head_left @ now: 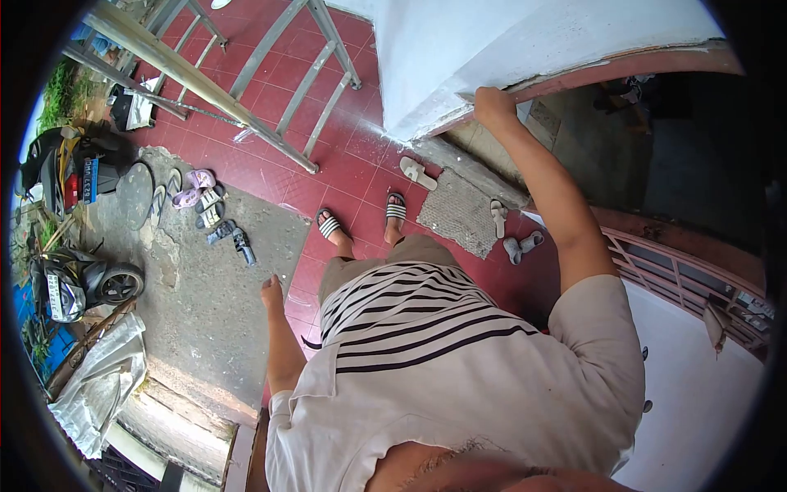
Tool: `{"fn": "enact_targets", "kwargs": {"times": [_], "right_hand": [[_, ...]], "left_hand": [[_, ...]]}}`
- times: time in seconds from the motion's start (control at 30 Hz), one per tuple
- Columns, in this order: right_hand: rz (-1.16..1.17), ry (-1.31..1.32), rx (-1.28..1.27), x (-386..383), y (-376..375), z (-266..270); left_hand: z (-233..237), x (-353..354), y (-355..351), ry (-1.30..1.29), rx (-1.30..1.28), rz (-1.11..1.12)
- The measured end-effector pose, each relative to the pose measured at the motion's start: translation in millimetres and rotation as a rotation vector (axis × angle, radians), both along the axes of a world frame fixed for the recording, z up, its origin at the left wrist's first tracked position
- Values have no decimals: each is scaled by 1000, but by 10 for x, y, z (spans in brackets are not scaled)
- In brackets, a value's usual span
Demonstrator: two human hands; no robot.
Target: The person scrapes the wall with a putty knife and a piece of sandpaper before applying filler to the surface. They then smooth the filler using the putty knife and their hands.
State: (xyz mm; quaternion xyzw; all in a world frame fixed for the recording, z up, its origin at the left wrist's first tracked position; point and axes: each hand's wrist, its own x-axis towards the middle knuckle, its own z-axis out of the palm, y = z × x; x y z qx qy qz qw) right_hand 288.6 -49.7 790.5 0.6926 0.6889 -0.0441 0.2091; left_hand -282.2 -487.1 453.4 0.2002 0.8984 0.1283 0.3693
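My right hand point(495, 107) is raised to the lower edge of the white wall point(434, 57), beside the brown door frame point(574, 79). Its fingers are closed around what looks like a scraper point(466, 97); only a small grey flat end shows, against the wall's edge. My left hand point(271, 288) hangs at my side with its fingers curled in, and nothing shows in it. White dust and flakes point(381, 133) lie on the red tiles point(361, 172) by the wall corner.
A metal ladder point(307, 98) stands ahead on the left. Pairs of sandals point(209, 205) lie on the concrete at left, and several more slippers point(418, 173) around a grey doormat point(459, 211). Motorbikes point(74, 180) stand far left. Through the dark doorway, another person point(635, 94) is partly visible.
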Motion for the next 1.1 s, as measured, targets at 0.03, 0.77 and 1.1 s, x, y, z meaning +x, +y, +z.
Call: {"fn": "enact_targets", "kwargs": {"times": [0.03,0.77,1.1], "right_hand": [[-19,-12,-20,-35,5,-39],[67,-52,-60,143,50,301],[68,-61,-130,41,162,-778]], "left_hand": [[32,35,-49,-2,-11,10],[-68,423,-58,-81,-43,58],[225,438,334,5,96,-21]]}}
